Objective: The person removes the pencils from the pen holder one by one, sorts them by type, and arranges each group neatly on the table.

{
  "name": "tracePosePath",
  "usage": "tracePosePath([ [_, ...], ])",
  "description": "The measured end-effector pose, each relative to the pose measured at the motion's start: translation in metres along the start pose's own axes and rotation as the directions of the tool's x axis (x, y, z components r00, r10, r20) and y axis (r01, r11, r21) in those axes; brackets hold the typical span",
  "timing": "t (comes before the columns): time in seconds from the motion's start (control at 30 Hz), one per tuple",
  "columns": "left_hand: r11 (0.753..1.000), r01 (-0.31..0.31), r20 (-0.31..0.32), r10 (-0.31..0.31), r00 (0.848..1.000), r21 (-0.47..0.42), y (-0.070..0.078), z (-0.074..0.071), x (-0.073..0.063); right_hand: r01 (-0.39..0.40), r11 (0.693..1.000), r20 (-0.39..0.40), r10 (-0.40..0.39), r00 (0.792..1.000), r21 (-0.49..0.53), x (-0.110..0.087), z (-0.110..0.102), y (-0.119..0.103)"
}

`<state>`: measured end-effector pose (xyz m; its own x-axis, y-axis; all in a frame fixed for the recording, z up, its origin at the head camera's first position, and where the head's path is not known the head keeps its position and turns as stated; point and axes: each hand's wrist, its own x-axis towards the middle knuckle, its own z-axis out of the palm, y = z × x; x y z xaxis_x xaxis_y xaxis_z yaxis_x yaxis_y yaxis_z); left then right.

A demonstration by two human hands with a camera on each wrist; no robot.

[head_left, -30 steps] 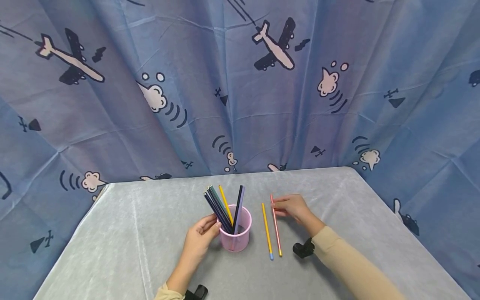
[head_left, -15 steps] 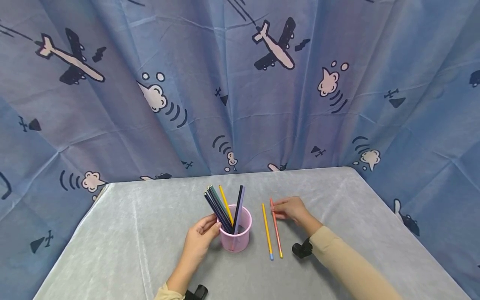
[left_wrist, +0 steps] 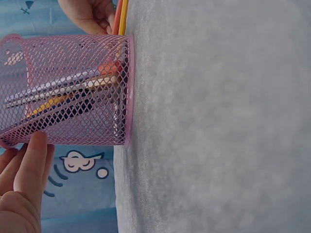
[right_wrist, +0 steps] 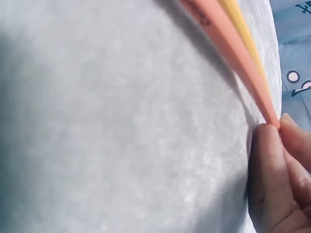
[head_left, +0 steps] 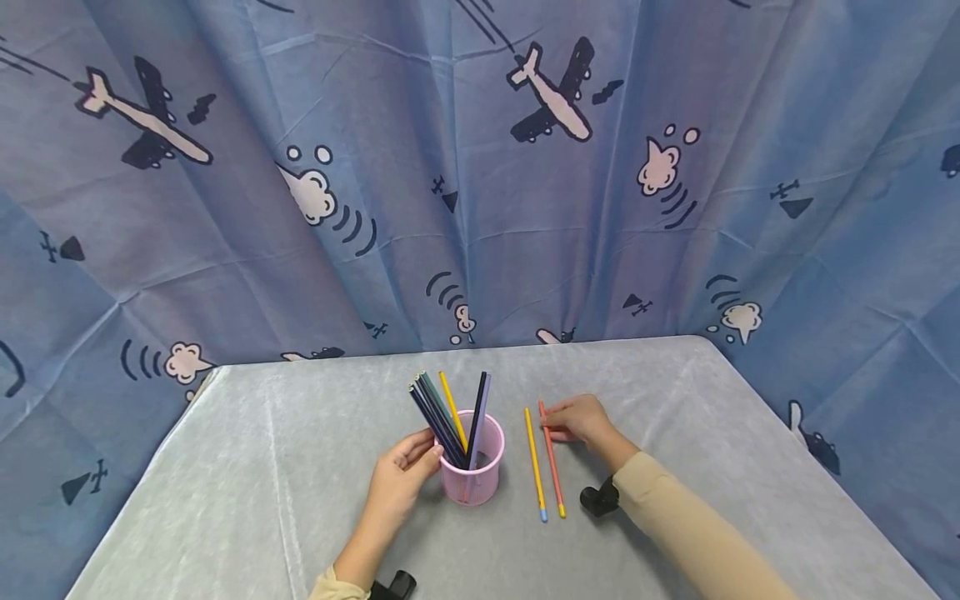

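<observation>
My left hand (head_left: 400,475) holds the pink mesh pencil cup (head_left: 471,486) at its left side near the rim, thumb toward me. Several dark pencils (head_left: 438,423), a yellow one and a lilac one lean upright inside the cup; through the mesh (left_wrist: 73,97) their lower ends show. Right of the cup, the thumb and fingers of my right hand (head_left: 583,421) pinch a coral pencil (head_left: 553,471) near its far end. It lies on the cloth almost parallel to a yellow pencil (head_left: 535,462) with a blue end. In the right wrist view, the coral pencil (right_wrist: 233,53) runs into the fingertips.
A pale grey cloth covers the table (head_left: 300,517). Its far edge meets a blue curtain (head_left: 480,208) printed with airplanes. Black wrist cameras sit on both wrists, the right one (head_left: 600,498) just right of the coral pencil.
My right hand has moved slightly toward me, and the coral pencil has slid the same way along the yellow one. The left hand and the cup have stayed in place.
</observation>
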<state>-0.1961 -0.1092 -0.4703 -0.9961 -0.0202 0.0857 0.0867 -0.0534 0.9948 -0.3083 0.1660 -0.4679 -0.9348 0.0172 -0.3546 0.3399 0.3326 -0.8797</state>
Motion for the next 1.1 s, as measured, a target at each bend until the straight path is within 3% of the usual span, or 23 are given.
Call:
tracePosePath([
  [0.33,1.0,0.011,0.0,-0.011,1.0,0.009,0.001,0.0001,-0.0001,-0.039,0.995,-0.036,0.036,0.999,-0.091,0.0023,0.0045,-0.0056],
  [0.57,1.0,0.007,0.001,-0.007,1.0,0.009,0.0004,-0.0003,0.0003,-0.02,0.99,-0.057,0.012,0.998,-0.14,0.0043,0.0064,-0.0055],
  [1.1,1.0,0.002,0.008,-0.002,1.0,-0.003,0.0007,-0.0005,-0.0002,-0.026,0.984,-0.09,0.01,0.996,-0.176,0.0044,0.0089,-0.007],
])
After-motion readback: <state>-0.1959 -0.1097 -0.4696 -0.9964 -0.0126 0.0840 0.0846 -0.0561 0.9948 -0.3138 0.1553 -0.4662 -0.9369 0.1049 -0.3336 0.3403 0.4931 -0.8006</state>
